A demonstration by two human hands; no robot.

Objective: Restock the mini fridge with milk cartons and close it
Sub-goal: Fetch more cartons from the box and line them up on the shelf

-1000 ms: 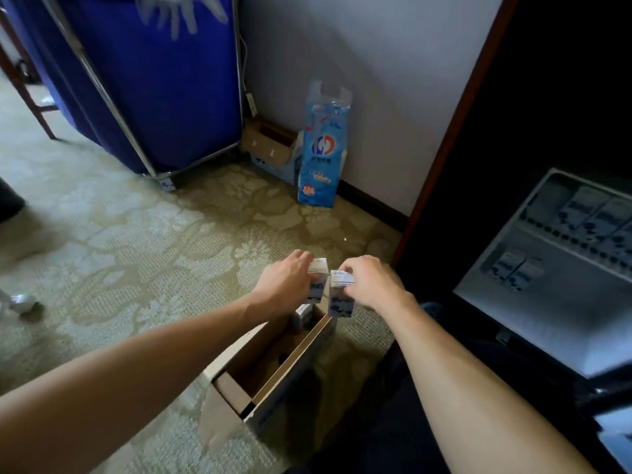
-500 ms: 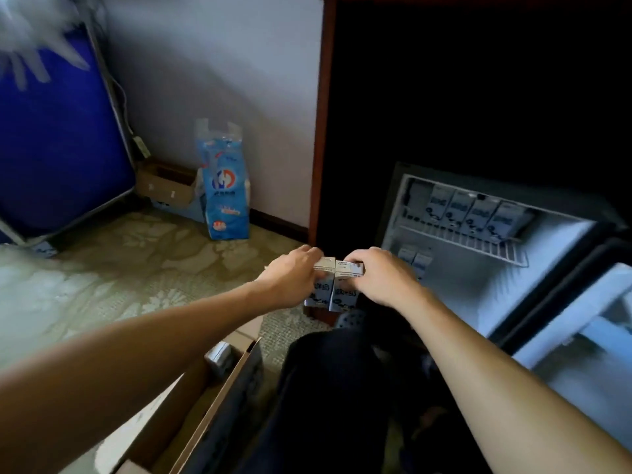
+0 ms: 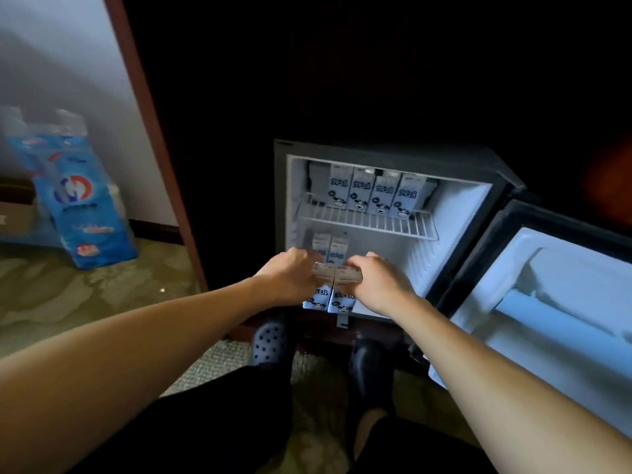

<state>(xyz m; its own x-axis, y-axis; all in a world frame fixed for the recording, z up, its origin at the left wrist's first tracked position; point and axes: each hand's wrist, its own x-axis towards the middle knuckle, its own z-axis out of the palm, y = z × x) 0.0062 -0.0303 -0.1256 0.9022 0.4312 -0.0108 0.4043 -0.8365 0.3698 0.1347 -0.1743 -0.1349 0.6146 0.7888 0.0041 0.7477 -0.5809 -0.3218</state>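
The mini fridge (image 3: 451,241) stands open inside a dark cabinet, its door (image 3: 561,295) swung out to the right. Several blue-and-white milk cartons (image 3: 371,195) line the wire shelf (image 3: 369,225). Two more cartons (image 3: 330,246) stand at the back left of the bottom compartment. My left hand (image 3: 289,275) grips one milk carton (image 3: 316,299) and my right hand (image 3: 379,283) grips another milk carton (image 3: 342,301). The two held cartons are pressed side by side at the fridge's front lower edge, left of centre.
A blue plastic pack (image 3: 73,196) leans on the wall at the left, with a cardboard box (image 3: 13,217) behind it. The cabinet's red-brown wooden edge (image 3: 154,142) runs down beside the fridge. My feet in dark clogs (image 3: 270,340) rest on the patterned carpet (image 3: 85,289).
Both hands lifted two cartons out of the cardboard box on the floor and carried them right, to the fridge's lower opening. The view turned right; the box has left the frame.
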